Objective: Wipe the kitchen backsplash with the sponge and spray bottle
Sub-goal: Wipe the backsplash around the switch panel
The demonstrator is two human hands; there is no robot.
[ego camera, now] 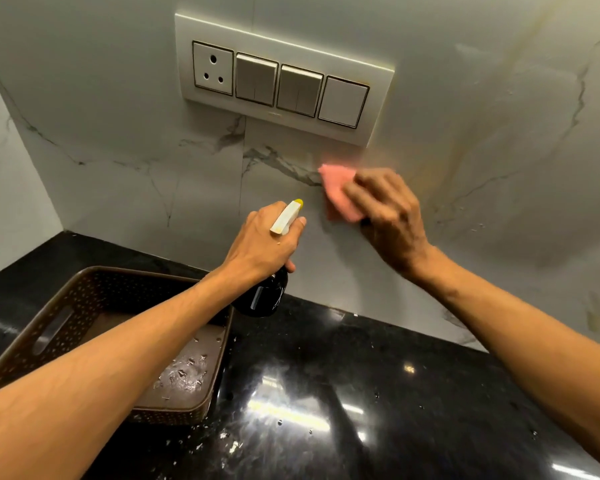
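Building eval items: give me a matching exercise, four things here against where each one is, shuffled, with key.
1. sponge
2. spray bottle
3. basket
4. switch panel

A. on the countertop, left side
B. mounted high on the backsplash
C. gripped by the left hand
D. held against the backsplash by the right hand

Pairs: 1-D, 2-C, 3-A, 4-B

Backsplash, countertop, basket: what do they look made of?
Backsplash: marble-look tile, possibly ceramic rather than real stone; grey veins, soft sheen, a straight vertical joint.
Countertop: polished black stone, likely granite; fine speckle and mirror-sharp light reflections.
Basket: brown moulded plastic, matte; regular perforated walls and a cut-out handle slot.
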